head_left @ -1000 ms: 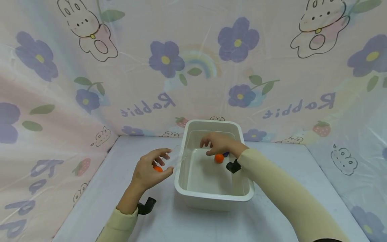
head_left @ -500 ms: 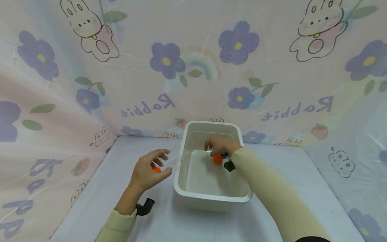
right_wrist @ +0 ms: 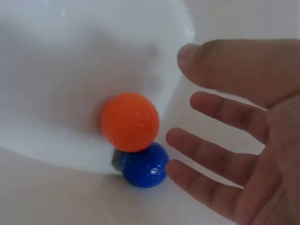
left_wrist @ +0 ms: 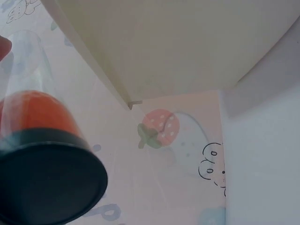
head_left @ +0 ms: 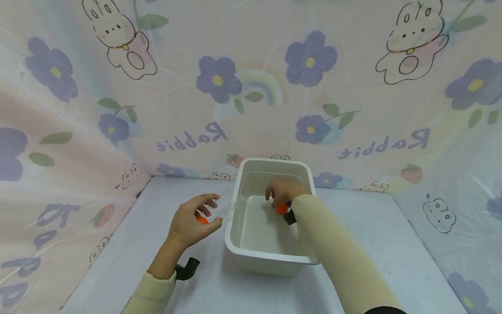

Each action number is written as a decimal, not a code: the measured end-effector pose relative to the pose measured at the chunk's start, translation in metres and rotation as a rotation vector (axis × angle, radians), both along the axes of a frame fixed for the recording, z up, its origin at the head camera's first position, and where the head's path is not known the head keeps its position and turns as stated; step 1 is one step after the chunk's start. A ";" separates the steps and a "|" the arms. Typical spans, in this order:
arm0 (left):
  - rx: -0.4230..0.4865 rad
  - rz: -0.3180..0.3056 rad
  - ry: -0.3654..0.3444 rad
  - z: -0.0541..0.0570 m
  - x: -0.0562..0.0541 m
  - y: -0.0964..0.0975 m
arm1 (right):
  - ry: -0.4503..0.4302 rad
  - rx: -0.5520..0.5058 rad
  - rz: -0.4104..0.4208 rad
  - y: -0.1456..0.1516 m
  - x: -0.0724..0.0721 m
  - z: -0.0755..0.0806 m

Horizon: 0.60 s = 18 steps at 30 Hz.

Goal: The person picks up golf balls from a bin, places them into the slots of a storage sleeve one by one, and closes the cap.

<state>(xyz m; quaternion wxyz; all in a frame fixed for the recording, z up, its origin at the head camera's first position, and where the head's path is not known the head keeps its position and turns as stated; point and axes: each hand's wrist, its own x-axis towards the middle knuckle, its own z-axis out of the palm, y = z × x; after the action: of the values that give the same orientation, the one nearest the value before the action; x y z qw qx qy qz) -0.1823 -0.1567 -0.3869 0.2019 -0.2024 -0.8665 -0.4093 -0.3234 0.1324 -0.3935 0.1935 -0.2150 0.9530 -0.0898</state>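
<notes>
My left hand [head_left: 188, 222] grips a clear cylindrical container [left_wrist: 33, 70] beside the bin's left rim. An orange ball [head_left: 201, 220] sits in it, next to the black base [left_wrist: 51, 183] seen in the left wrist view. My right hand [head_left: 285, 192] is down inside the white bin [head_left: 270, 256], fingers spread and nothing in its grasp. Close to its fingertips, in the right wrist view, another orange ball [right_wrist: 130, 122] lies against a blue ball [right_wrist: 145, 166] on the bin floor. The sleeve and hand mostly hide the blue ball in the head view.
The bin stands on a white table [head_left: 188, 288] near the patterned backdrop [head_left: 259, 113]. Its raised walls surround the right hand. Black wrist mounts [head_left: 187, 268] stick out below both hands. Table surface extends on either side of the bin.
My right hand has moved lower and nearer in the bin, closer to the orange and blue balls. The left hand keeps its grip on the container, almost still. The head view has shifted slightly.
</notes>
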 end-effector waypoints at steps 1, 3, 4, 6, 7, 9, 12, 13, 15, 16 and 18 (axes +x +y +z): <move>0.001 0.001 0.000 0.000 0.000 0.000 | -0.005 0.000 -0.004 0.000 0.000 -0.001; 0.004 0.000 -0.001 0.000 0.000 0.000 | -0.017 0.002 -0.017 0.002 0.001 -0.002; 0.004 -0.001 0.001 0.000 0.000 0.000 | -0.020 0.004 -0.024 0.002 0.002 -0.003; 0.005 0.000 0.002 -0.001 0.000 0.000 | -0.037 0.007 -0.055 0.003 0.003 -0.004; 0.005 -0.001 0.004 -0.001 0.000 0.000 | -0.041 0.012 -0.066 0.004 0.003 -0.004; 0.005 -0.004 0.007 0.000 0.000 0.000 | -0.057 0.018 -0.089 0.004 0.003 -0.005; 0.006 -0.006 0.007 0.000 -0.001 0.001 | -0.080 0.002 -0.113 0.006 0.003 -0.007; 0.007 -0.005 0.005 -0.001 -0.001 0.001 | -0.081 -0.004 -0.116 0.006 0.003 -0.008; 0.009 -0.007 0.002 -0.001 -0.001 0.001 | -0.086 -0.023 -0.129 0.007 0.003 -0.010; 0.009 -0.006 0.001 -0.002 -0.001 0.002 | -0.086 -0.034 -0.138 0.008 0.002 -0.012; 0.010 -0.008 -0.002 -0.003 -0.002 0.002 | -0.082 -0.038 -0.158 0.009 0.001 -0.015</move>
<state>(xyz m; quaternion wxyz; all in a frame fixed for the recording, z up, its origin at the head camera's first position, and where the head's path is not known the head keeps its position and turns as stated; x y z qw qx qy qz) -0.1844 -0.1550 -0.3899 0.2006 -0.2044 -0.8638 -0.4145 -0.3219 0.1413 -0.4086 0.2205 -0.1389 0.9564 -0.1315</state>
